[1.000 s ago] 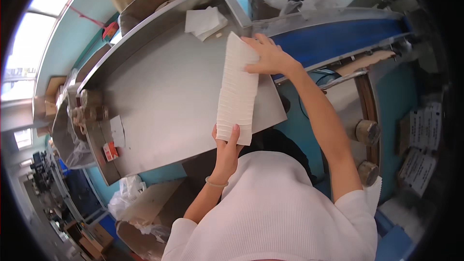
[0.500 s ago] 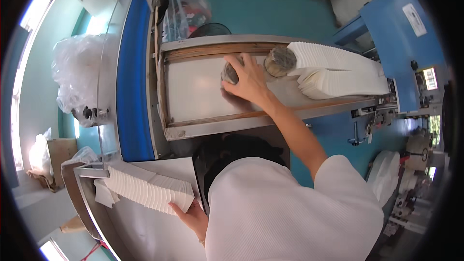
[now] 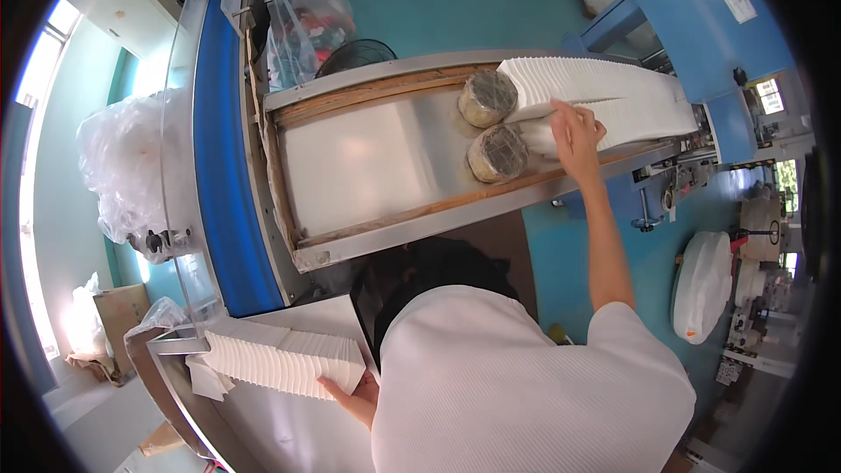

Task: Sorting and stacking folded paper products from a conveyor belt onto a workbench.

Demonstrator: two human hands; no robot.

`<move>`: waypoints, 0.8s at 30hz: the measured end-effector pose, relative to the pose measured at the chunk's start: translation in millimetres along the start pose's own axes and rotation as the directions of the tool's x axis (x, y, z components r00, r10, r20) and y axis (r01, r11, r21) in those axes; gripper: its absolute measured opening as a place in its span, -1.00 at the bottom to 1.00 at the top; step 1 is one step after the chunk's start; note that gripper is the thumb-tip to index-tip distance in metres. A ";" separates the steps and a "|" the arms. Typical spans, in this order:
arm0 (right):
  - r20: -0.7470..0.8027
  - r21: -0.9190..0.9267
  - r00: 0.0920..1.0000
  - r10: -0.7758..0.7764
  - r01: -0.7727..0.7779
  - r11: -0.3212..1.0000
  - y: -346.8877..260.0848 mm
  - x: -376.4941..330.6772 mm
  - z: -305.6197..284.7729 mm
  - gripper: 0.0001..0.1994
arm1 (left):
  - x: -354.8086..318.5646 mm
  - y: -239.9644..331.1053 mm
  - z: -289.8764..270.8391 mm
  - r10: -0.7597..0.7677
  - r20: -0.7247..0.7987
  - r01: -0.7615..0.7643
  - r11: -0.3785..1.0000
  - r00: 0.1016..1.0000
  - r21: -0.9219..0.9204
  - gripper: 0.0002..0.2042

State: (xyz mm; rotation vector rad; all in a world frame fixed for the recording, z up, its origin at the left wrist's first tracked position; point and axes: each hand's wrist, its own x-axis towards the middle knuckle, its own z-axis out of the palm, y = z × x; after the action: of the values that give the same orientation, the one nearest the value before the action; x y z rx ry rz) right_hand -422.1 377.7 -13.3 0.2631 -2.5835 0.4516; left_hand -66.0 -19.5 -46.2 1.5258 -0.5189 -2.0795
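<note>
Two round weights [image 3: 487, 98] [image 3: 497, 153], two rows of folded napkins [image 3: 604, 79] [image 3: 626, 118] on the tray, perhaps one more stack [image 3: 285, 361] on the near table.

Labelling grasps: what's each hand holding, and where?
Left hand grips the near end of a white folded-tissue stack. Right hand rests on the white tissue rows in the metal tray; grip unclear.

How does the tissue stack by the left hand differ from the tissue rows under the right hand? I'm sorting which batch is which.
The tissue stack is one short bundle on a steel table, with the left hand at its end. The tissue rows are long, lie two side by side in a metal tray, and butt against round weights; the right hand rests on them. Both are white folded sheets.
</note>
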 end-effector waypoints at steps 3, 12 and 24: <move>0.285 -0.299 0.955 -0.083 0.171 0.939 -8.0 -18.1 -23.3 -0.72 | 16.5 -6.1 -18.8 0.034 -0.036 -0.028 0.986 0.999 0.165 0.00; 0.206 -0.227 0.969 -0.134 0.180 0.957 -127.1 -20.3 26.5 -0.63 | -11.6 1.9 11.9 -0.016 -0.003 0.016 1.000 1.000 0.014 -0.11; 0.773 0.268 -0.284 -0.567 -0.664 0.698 -378.7 -153.9 40.8 0.16 | -22.9 27.6 -23.2 -0.039 0.138 0.036 0.999 0.990 0.024 -0.18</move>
State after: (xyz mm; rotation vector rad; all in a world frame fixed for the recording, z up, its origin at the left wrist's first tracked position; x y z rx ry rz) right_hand -207.5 27.5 -23.8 1.4393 -3.7123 2.4308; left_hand -33.5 -28.0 -19.8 1.4193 -0.5691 -2.2267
